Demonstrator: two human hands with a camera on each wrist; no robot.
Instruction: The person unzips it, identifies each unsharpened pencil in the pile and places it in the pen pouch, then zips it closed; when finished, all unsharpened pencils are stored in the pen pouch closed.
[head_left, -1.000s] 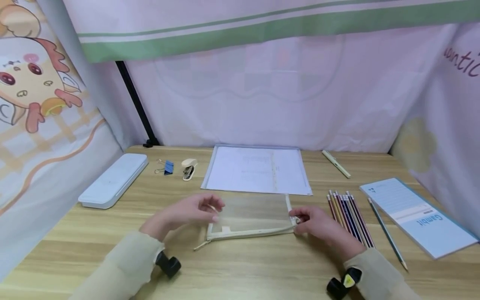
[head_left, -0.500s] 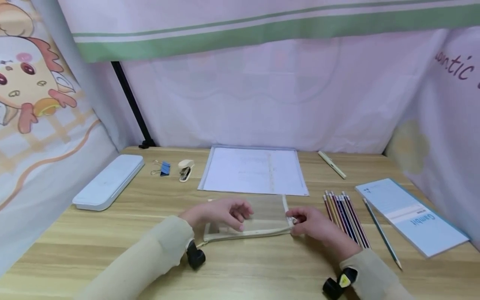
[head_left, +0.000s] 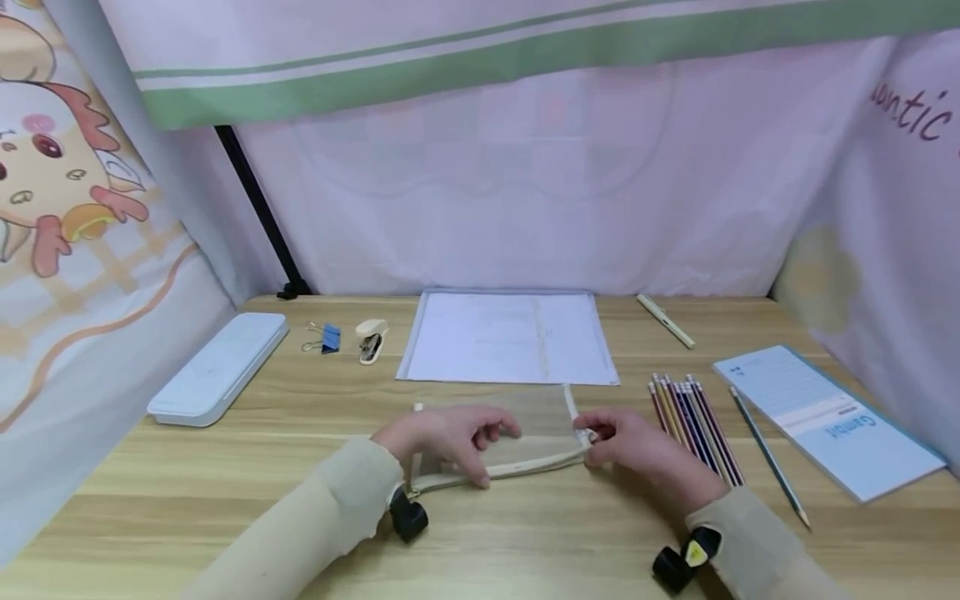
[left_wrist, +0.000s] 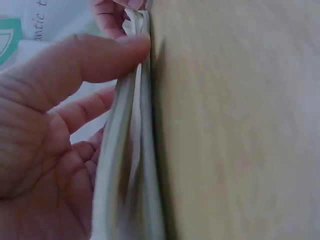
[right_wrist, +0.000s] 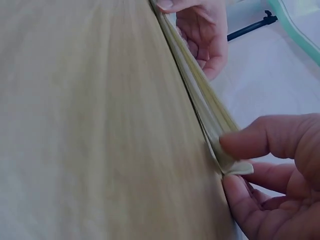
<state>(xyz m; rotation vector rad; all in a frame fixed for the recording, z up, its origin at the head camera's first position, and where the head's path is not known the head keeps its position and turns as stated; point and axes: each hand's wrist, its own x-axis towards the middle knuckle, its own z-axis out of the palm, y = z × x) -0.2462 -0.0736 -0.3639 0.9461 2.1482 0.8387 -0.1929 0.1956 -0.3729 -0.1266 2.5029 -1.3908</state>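
A see-through zip pouch (head_left: 536, 425) with cream edging lies on the wooden table, its zipped side towards the person. My right hand (head_left: 624, 442) pinches its right end by the zip, and the right wrist view shows a small cream tab (right_wrist: 242, 168) between thumb and fingers. Over the pouch's left half is my left hand (head_left: 453, 437), its thumb touching the near edge while the other fingers curve loosely above the mesh, well apart from the thumb. In the left wrist view the two zip edges (left_wrist: 106, 175) stand slightly parted. The left end is partly hidden by the left hand.
Behind the pouch lies a clear sleeve with papers (head_left: 510, 337). Towards the left are a white case (head_left: 221, 367), a blue binder clip (head_left: 330, 337) and a stapler (head_left: 371, 340). On the right are several pencils (head_left: 693, 425), one green pencil (head_left: 772, 462), a notepad (head_left: 828, 421) and a pen (head_left: 666, 322).
My left hand has moved right from the pouch's left end to over its middle, and its thumb has come down onto the near zip edge. The right hand keeps its grip.
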